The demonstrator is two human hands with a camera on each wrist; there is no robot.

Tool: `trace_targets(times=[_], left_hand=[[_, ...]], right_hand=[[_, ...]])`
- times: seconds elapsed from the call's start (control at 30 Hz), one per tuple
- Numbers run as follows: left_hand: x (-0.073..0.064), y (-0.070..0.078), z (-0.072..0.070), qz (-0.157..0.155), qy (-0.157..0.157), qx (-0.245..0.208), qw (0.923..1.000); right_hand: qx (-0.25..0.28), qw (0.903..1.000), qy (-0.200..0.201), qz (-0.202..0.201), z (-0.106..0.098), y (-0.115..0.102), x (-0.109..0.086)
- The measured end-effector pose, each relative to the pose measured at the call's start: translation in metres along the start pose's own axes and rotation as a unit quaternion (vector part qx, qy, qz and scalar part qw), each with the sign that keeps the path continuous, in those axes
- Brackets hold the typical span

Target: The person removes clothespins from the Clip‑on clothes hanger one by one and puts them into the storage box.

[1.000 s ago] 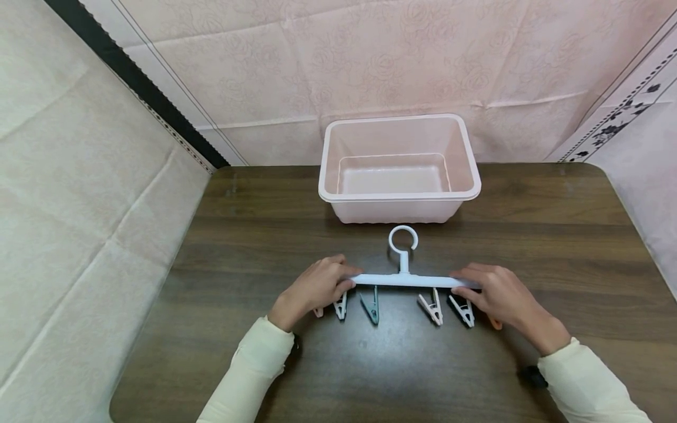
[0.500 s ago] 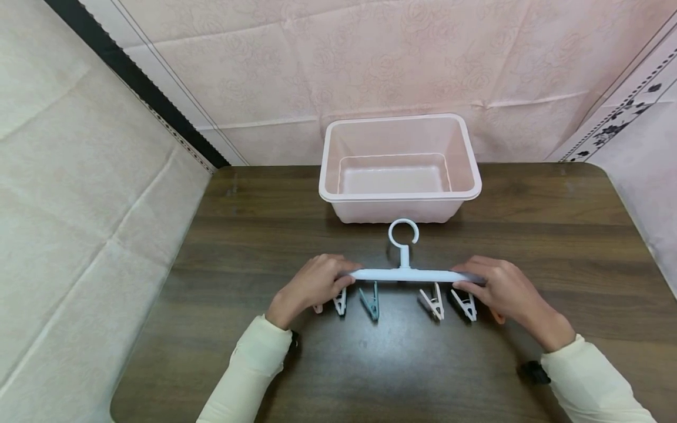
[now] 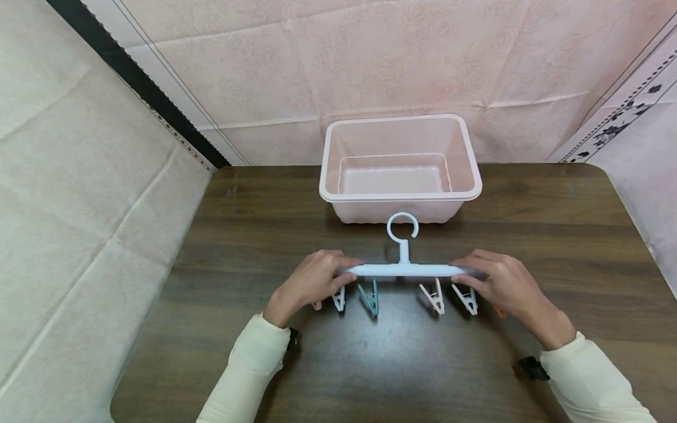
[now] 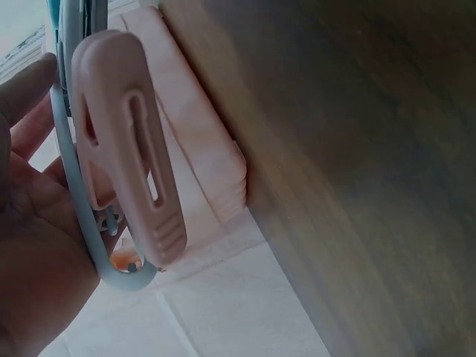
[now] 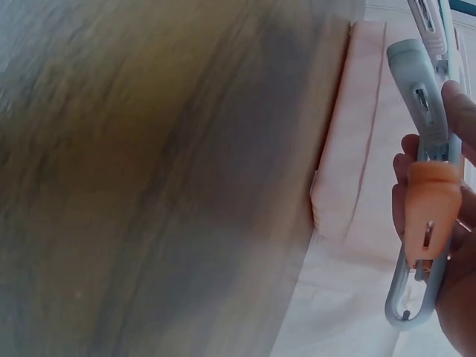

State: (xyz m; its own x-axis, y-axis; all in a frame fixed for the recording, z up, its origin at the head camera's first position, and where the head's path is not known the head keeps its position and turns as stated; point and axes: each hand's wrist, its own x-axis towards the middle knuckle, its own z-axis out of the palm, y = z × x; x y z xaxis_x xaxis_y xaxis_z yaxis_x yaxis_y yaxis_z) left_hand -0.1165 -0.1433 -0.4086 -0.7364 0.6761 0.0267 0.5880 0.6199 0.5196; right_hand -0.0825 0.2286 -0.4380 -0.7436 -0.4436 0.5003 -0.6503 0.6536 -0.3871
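A pale blue clip hanger [image 3: 404,269] with an open round hook is held level above the table by both hands. My left hand [image 3: 312,279] pinches the left end of its bar between thumb and fingers; my right hand [image 3: 502,285] pinches the right end the same way. Several clothespins hang from the bar, among them a teal one [image 3: 371,298] and a whitish one [image 3: 435,298]. A pink clothespin [image 4: 134,149] hangs by my left hand in the left wrist view. In the right wrist view an orange clothespin [image 5: 431,212] and a grey one [image 5: 418,89] hang near my right fingers.
Just behind the hanger's hook stands a pink plastic basin [image 3: 399,197] with nothing in it. The brown wooden table [image 3: 238,341] has its far edge against a pinkish patterned cloth [image 3: 402,59].
Both hands have raised the hanger slightly and moved it a little away from me, toward the basin. The hook now overlaps the basin's front wall in the head view.
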Motion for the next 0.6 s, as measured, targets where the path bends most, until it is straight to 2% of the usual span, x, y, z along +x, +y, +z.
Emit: trace_targets(times=[0.3, 0.6], left_hand=[[0.002, 0.004, -0.005, -0.005, 0.013, -0.003, 0.9999], [0.003, 0.006, -0.011, 0.018, 0.043, 0.024, 0.9986]], right_hand=[[-0.019, 0.9994, 0.027, -0.008, -0.003, -0.002, 0.004], [-0.027, 0.9992, 0.03, -0.004, -0.008, -0.008, 0.007]])
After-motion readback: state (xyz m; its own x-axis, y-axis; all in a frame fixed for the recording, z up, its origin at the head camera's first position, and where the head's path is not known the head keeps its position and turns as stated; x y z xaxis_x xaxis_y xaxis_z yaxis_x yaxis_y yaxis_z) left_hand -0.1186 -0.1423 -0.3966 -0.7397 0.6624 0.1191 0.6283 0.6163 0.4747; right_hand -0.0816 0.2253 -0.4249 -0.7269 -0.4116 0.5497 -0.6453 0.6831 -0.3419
